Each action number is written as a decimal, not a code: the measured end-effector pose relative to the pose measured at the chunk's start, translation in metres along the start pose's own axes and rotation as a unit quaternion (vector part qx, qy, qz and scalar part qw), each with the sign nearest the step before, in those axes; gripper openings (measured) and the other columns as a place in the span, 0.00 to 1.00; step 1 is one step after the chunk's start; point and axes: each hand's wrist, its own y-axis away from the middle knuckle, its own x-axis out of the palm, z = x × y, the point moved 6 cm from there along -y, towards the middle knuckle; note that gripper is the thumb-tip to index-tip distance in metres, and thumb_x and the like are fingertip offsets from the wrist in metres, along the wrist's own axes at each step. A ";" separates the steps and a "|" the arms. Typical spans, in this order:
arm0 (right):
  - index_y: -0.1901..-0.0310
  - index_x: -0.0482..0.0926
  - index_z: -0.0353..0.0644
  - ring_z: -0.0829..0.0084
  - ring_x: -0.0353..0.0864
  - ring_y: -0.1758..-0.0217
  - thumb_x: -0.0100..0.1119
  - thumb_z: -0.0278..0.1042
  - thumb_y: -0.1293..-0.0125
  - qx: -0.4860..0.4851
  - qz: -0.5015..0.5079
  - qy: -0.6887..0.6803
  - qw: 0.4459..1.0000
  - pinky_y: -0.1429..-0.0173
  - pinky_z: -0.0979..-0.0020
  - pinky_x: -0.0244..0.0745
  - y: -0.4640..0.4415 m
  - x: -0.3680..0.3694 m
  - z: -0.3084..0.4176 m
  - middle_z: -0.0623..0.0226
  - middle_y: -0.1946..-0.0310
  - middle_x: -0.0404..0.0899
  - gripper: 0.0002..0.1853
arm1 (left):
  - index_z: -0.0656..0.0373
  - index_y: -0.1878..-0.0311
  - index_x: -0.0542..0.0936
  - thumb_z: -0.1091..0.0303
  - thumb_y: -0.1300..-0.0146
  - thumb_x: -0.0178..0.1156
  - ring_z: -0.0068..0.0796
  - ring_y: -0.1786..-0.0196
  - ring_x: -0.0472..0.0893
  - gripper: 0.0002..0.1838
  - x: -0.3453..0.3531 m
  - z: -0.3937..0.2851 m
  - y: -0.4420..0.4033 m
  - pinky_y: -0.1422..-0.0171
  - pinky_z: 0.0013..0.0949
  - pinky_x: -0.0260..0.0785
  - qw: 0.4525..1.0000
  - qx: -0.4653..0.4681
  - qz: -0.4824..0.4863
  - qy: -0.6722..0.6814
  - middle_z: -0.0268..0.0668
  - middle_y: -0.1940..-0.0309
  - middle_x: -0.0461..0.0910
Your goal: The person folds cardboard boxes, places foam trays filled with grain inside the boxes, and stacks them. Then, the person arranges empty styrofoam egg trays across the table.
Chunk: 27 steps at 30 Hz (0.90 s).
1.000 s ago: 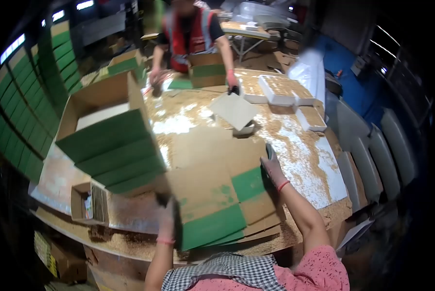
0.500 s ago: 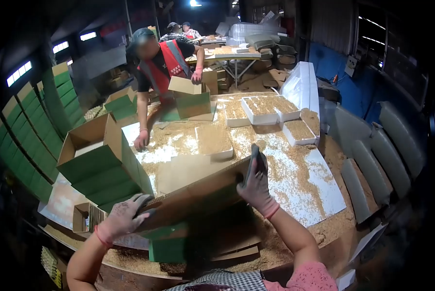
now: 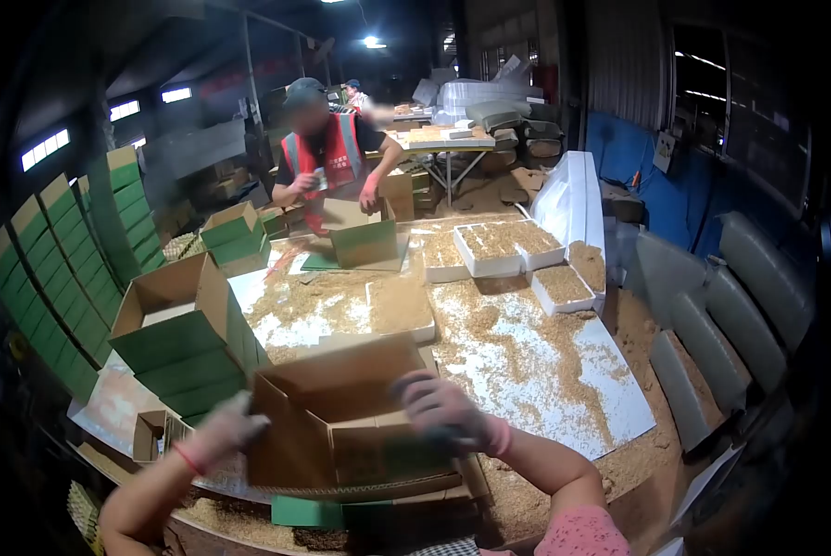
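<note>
An opened cardboard box [image 3: 295, 443], brown inside, is tilted in front of me with its inside showing. My left hand [image 3: 226, 428], in a pale glove, is closed on the box's left edge. At the right side of the box is my gloved right hand [image 3: 441, 408], its bent fingers over the edge and somewhat blurred by motion. Folded green and brown cardboard [image 3: 309, 511] lies beneath the box at the table's near edge. To the left stands a stack of green boxes [image 3: 179, 347], the top one open.
White trays [image 3: 499, 250] filled with tan grain-like material stand at the back of the table [image 3: 564, 389], which has loose grains scattered on it. Across it, a person in a red vest [image 3: 341, 153] handles another green box [image 3: 365, 243]. Grey sacks [image 3: 758, 269] line the right side.
The flat cardboard between my hands has opened into a box shape, its inside now facing me. My right hand has moved left and down. The co-worker has raised one hand from the table.
</note>
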 end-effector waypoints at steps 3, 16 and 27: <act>0.59 0.79 0.47 0.61 0.76 0.55 0.55 0.44 0.35 0.120 0.371 0.263 0.883 0.33 0.55 0.64 0.060 0.112 -0.050 0.65 0.64 0.78 0.11 | 0.72 0.31 0.56 0.72 0.47 0.65 0.63 0.34 0.65 0.42 0.030 -0.119 0.019 0.29 0.56 0.56 0.907 0.272 -0.239 -0.216 0.62 0.39 0.66; 0.30 0.60 0.48 0.42 0.49 0.26 0.48 0.61 0.35 0.415 0.252 0.365 0.794 0.31 0.35 0.48 0.071 0.037 -0.079 0.44 0.31 0.56 0.37 | 0.64 0.27 0.55 0.38 0.31 0.41 0.59 0.24 0.46 0.42 0.161 -0.167 0.037 0.21 0.53 0.37 0.816 0.400 0.289 -0.302 0.58 0.27 0.50; 0.30 0.55 0.34 0.67 0.62 0.30 0.45 0.44 0.26 0.671 -0.291 -0.362 0.578 0.27 0.66 0.56 0.192 0.084 0.002 0.58 0.33 0.64 0.30 | 0.66 0.30 0.60 0.39 0.47 0.63 0.59 0.28 0.55 0.50 0.052 -0.018 -0.010 0.24 0.51 0.45 0.946 0.303 -0.080 -0.078 0.58 0.31 0.57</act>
